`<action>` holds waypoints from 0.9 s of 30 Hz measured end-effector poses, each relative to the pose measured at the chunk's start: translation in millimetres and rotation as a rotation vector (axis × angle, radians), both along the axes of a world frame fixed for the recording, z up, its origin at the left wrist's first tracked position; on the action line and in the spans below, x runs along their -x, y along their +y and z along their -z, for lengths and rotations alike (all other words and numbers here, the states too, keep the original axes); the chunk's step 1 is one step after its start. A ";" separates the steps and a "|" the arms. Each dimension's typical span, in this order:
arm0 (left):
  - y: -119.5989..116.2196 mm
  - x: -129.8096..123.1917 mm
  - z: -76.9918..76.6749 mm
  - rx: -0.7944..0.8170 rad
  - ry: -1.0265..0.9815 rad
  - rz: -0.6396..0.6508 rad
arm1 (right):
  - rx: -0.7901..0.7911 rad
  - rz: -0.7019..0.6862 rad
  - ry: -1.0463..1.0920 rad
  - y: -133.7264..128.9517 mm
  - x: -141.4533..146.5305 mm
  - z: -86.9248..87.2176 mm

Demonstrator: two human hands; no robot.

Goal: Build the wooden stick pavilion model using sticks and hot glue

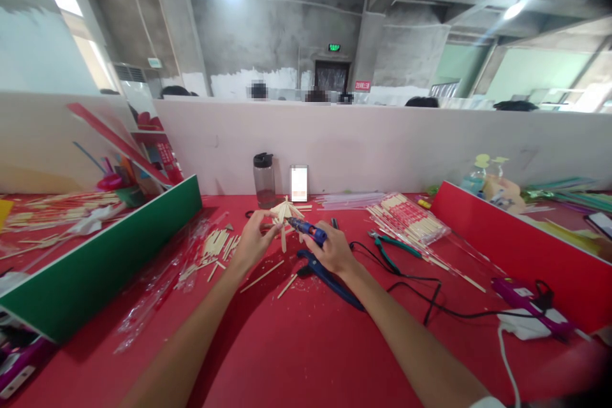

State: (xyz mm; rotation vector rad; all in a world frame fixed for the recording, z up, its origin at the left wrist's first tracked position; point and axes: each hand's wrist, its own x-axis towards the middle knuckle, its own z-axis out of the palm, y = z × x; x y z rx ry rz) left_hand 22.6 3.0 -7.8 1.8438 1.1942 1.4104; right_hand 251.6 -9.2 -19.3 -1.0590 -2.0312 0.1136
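Note:
My left hand (255, 239) is closed at the left edge of a small pale wooden stick model (285, 209), which has a pointed, roof-like top. In my right hand (332, 248) is a blue glue gun (310, 229), its dark nozzle pointing left at the model. Below that hand lies a dark blue-handled tool (329, 280) on the red table (287, 357). Cut wooden sticks (217, 245) are scattered left of my left hand, and two longer sticks lie in front of the model.
A dark-lidded bottle (264, 182) and a lit phone (299, 183) stand behind the model. Green-handled pliers (394, 254), black cable (435, 287) and packed sticks (406, 220) lie right. Green (119, 255) and red (526, 248) dividers flank the workspace.

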 end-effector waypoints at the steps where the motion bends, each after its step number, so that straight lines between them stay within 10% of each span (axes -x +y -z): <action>1: 0.0 0.0 0.1 0.000 -0.001 0.002 | 0.004 0.001 0.003 -0.2 0.2 0.0; 27: 1.6 0.6 2.4 0.008 -0.036 0.016 | -0.058 -0.016 -0.013 -1.1 -1.1 0.0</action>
